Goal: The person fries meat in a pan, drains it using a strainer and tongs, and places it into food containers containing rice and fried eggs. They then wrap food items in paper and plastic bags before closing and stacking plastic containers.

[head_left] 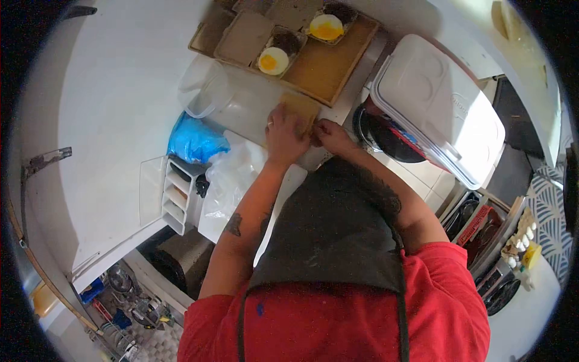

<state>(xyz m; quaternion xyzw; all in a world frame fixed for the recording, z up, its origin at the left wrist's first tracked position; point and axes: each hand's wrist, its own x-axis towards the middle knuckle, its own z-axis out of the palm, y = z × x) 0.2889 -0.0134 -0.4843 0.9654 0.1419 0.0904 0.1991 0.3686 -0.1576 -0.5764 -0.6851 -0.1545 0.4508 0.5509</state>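
On the counter in front of my body lies a small brown piece (301, 107), which looks like folded card or a kraft box. My left hand (284, 136), with a ring on one finger, reaches over its near left side and grips it. Curled at the near right corner of the same piece is my right hand (333, 136), its fingertips closed on the edge and partly hidden. Just beyond sits a brown tray (338, 90) with open kraft boxes. Two of these hold dark food and a white-and-yellow round, one (273, 61) nearer and one (326, 28) farther.
At left stand a clear plastic tub (205, 90), a blue bag (196, 142), clear plastic bags (232, 181) and a white organizer (181, 196). A large white-lidded container (434, 102) is at right, above a black round item (392, 139).
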